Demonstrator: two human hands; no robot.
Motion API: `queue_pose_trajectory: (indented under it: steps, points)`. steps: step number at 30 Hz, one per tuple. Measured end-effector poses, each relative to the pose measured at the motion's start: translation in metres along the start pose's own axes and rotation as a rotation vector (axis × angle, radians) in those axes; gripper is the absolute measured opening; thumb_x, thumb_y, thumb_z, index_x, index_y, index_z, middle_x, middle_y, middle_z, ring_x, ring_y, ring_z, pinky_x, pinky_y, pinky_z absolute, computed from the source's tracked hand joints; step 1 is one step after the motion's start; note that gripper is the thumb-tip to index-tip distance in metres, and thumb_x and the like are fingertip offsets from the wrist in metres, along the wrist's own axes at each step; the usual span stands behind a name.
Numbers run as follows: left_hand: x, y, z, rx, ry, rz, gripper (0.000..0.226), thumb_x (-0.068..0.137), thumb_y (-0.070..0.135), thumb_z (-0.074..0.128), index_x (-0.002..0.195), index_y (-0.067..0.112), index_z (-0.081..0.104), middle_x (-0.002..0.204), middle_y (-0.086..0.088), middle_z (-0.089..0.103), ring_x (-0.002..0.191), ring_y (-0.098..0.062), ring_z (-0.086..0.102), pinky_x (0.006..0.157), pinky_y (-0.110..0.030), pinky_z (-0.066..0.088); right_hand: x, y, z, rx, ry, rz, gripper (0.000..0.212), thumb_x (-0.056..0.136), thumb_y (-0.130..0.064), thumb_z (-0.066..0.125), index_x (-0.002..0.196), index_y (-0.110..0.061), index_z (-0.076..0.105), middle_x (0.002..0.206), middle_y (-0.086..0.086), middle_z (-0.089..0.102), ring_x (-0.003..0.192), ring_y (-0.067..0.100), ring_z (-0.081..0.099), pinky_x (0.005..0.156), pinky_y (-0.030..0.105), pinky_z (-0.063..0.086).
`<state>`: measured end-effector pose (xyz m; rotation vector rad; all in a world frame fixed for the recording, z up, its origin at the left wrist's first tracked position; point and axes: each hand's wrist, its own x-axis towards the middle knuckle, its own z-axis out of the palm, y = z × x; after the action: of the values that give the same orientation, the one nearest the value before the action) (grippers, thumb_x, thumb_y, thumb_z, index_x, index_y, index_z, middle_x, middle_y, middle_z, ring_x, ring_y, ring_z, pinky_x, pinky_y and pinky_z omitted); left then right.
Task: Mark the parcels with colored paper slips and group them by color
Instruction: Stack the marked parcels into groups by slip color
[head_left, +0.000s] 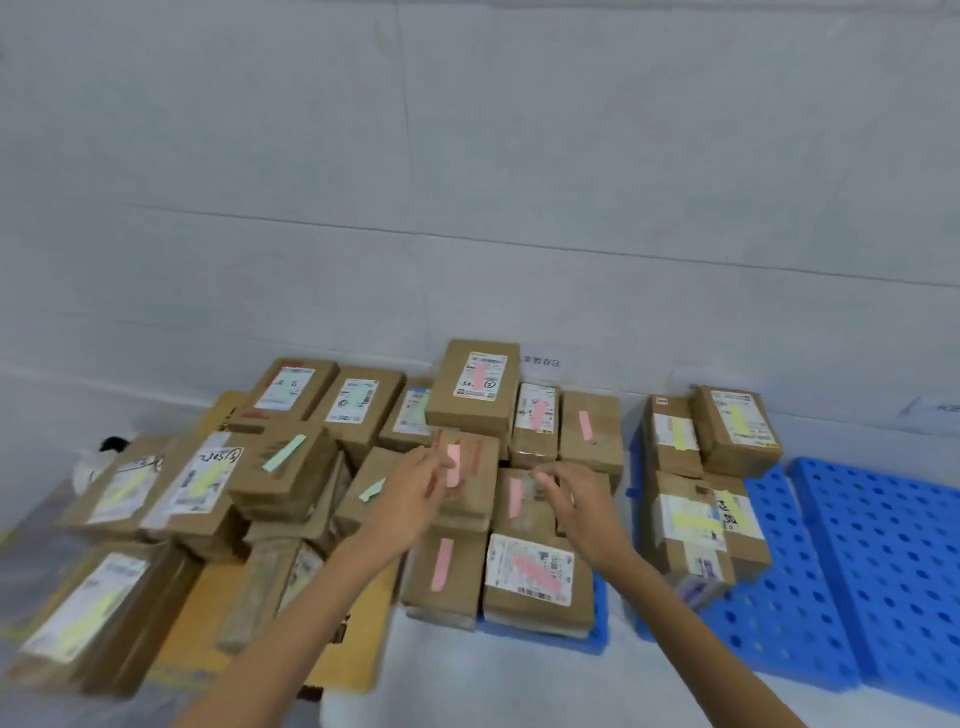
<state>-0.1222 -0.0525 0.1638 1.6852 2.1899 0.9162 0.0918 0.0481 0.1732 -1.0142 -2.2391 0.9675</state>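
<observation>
White wall at back, grey floor w/ blue perforated pallets (883, 545) at the right. Cardboard parcels lie in groups: yellow and green slips at left, pink in the middle, yellow at right. The loose pink slip (453, 466) lies on a middle parcel (480, 499), long axis pointing away from the person, just right of the left hand (410, 493). Its fingertips meet the slip; pinching or only pressing, I cannot tell (blur). The right hand (576, 499), fingers curled, is over the neighbour parcel (535, 519); contact unclear. Left hand is nearer, so prob. it fixes the slip.
</observation>
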Motion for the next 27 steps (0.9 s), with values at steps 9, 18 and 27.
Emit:
queue_pose_trajectory:
  steps: [9, 18, 27]
  points:
    - [-0.091, -0.071, -0.057, -0.013, 0.088, -0.25, 0.021, 0.098, 0.016, 0.046, 0.112, 0.022, 0.06, 0.119, 0.009, 0.052, 0.114, -0.003, 0.045, 0.092, -0.012, 0.031, 0.0, -0.079, 0.098, 0.072, -0.222, -0.091, 0.022, 0.099, -0.024, 0.047, 0.102, -0.019, 0.068, 0.094, -0.014, 0.063, 0.09, -0.006, 0.055, 0.08, 0.006, 0.037]
    - [-0.163, -0.124, -0.088, -0.083, 0.186, -0.546, 0.02, 0.099, 0.015, 0.046, 0.113, 0.015, 0.06, 0.116, -0.003, 0.059, 0.107, -0.019, 0.056, 0.085, -0.026, 0.039, 0.001, -0.109, 0.209, 0.196, -0.518, -0.042, 0.019, 0.098, -0.018, 0.049, 0.097, -0.021, 0.068, 0.095, -0.01, 0.067, 0.092, 0.0, 0.059, 0.08, 0.013, 0.042]
    - [-0.158, -0.199, -0.087, -0.324, -0.063, -0.895, 0.061, 0.096, 0.024, 0.053, 0.147, 0.008, 0.024, 0.146, -0.013, 0.04, 0.132, -0.026, 0.041, 0.103, -0.033, 0.038, -0.005, -0.129, 0.294, 0.243, -0.686, 0.514, 0.041, 0.103, -0.017, 0.038, 0.143, -0.01, 0.037, 0.146, 0.007, 0.038, 0.135, 0.024, 0.036, 0.111, 0.038, 0.033]
